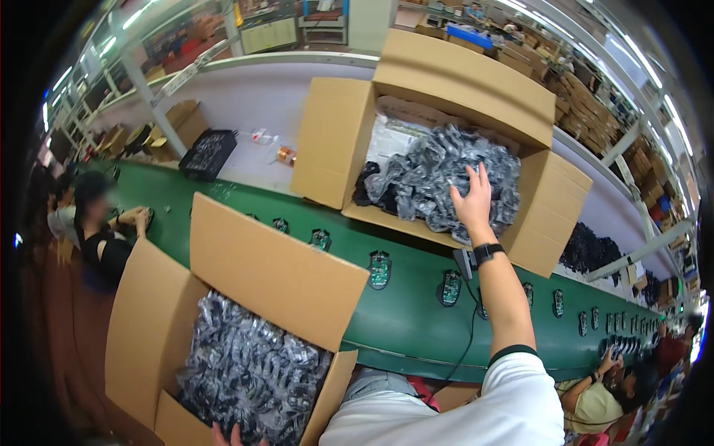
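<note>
My right hand (474,199) reaches over an open cardboard box (320,141) beyond the belt, thumb and fingers apart. Beneath it lies a loose heap of clear plastic bags (424,167) with dark pieces among them; the hand seems to hold nothing. Only the fingertips of my left hand (232,434) show at the lower edge, spread at the near rim of a second cardboard box (275,275). Dark parts in clear bags (245,357) fill this nearer box, packed in rows. The rest of my left hand is out of the picture.
A green conveyor belt (409,327) runs across, carrying mouse-shaped black shells with green circuit boards (379,269). A black cable (470,334) hangs over its near edge. A black bin (210,154) stands far left, and a dark heap (591,249) lies right. Co-workers sit at both ends.
</note>
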`<state>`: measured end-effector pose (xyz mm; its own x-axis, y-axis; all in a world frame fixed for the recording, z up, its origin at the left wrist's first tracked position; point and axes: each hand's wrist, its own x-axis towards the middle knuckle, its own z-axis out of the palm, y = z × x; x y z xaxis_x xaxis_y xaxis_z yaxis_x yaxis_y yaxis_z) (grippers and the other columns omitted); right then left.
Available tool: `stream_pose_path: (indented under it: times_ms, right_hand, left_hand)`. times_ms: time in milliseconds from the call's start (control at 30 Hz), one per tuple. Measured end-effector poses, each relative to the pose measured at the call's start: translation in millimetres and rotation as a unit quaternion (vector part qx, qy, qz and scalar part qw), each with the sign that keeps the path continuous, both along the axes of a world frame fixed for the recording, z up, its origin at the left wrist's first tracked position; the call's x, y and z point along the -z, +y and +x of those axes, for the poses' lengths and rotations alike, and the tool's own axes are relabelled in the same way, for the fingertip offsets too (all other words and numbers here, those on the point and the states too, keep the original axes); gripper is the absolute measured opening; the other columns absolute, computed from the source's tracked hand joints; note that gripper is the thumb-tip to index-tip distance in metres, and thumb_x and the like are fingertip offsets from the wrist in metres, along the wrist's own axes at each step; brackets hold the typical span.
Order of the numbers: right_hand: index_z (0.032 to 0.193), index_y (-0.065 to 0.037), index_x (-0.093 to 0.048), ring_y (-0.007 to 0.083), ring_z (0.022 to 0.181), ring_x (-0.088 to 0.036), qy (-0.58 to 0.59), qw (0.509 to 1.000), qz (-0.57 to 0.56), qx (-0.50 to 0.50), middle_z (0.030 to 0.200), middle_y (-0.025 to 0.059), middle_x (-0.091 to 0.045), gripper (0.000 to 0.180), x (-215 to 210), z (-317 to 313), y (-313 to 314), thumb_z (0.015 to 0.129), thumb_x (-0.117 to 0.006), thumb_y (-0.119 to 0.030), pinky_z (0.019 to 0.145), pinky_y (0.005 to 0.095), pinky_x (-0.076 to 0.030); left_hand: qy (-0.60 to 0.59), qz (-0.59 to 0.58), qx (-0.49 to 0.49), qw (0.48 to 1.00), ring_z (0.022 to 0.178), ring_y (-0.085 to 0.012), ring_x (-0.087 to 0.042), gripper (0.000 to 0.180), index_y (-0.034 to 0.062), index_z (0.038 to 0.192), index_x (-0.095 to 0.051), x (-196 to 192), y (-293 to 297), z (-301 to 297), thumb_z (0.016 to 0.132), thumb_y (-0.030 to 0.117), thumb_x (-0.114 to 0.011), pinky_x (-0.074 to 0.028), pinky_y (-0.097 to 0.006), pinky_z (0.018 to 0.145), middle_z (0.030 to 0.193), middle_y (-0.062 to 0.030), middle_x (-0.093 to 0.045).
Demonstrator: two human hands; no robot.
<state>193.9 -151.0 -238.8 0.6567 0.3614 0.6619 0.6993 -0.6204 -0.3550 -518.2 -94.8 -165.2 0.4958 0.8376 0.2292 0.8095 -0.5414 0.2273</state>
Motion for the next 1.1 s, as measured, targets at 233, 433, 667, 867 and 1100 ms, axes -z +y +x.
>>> stream_pose_path:
  times_ms: [233, 433, 667, 867, 1100]
  right_hand:
    - [0.123, 0.0, -0.059, 0.0325, 0.125, -0.057, -0.067, 0.884, 0.309, -0.344, 0.137, 0.0221, -0.057, 0.036, -129.0, -184.1, 75.7, 0.087, -0.062, 0.004, 0.108, 0.0431, -0.044]
    - [0.128, -0.005, -0.06, 0.0343, 0.102, -0.067, 0.062, 0.593, -0.126, -0.793, 0.114, 0.0187, -0.067, 0.051, -184.6, -386.9, 100.2, 0.082, -0.078, -0.015, 0.089, 0.04, -0.054]
    - [0.146, -0.011, -0.048, 0.0388, 0.12, -0.059, -0.061, 0.507, -0.454, -0.73, 0.133, 0.0196, -0.058, 0.088, -107.1, -518.7, 169.4, 0.071, -0.087, -0.037, 0.102, 0.0459, -0.048]
    - [0.156, -0.017, -0.036, 0.0488, 0.143, -0.034, -0.179, 0.525, -0.359, -0.75, 0.16, 0.0239, -0.029, 0.113, -39.2, -601.1, 247.2, 0.062, -0.092, -0.043, 0.112, 0.0561, -0.039]
    - [0.152, -0.02, -0.041, 0.0554, 0.134, -0.038, -0.258, 0.503, -0.414, -0.714, 0.161, 0.0206, -0.025, 0.097, -6.9, -628.5, 215.3, 0.068, -0.086, -0.033, 0.096, 0.0577, -0.052]
  left_hand:
    - [0.018, -0.138, 0.1, 0.985, 0.128, -0.0396, -0.055, 0.052, 0.0125, 0.122, -0.071, 33.6, 6.0, 11.3, 0.079, 0.042, -0.077, -0.026, -0.069, 0.112, 0.131, -0.0224, -0.063]
    - [0.174, -0.233, 0.021, 0.957, 0.073, -0.0311, -0.068, 0.044, 0.0085, 0.116, -0.071, -35.9, -2.5, -5.6, 0.086, 0.041, -0.074, -0.05, -0.045, 0.081, 0.087, -0.0105, -0.072]
    - [-0.157, -0.005, -0.111, 0.981, 0.089, -0.0316, -0.067, 0.047, 0.0039, 0.12, -0.069, -125.1, -54.0, -124.6, 0.076, 0.013, -0.082, -0.052, -0.04, 0.086, 0.1, -0.0114, -0.073]
    - [-0.253, 0.059, -0.341, 0.903, 0.099, -0.0315, -0.068, 0.037, 0.0012, 0.115, -0.068, -88.0, -112.2, -240.9, 0.079, 0.006, -0.076, -0.05, -0.042, 0.099, 0.105, -0.0145, -0.072]
    - [-0.109, -0.11, -0.406, 0.901, 0.129, -0.0374, -0.057, 0.07, 0.0003, 0.142, -0.051, -19.1, -125.0, -230.2, 0.08, 0.018, -0.08, -0.038, -0.046, 0.115, 0.139, -0.0236, -0.058]
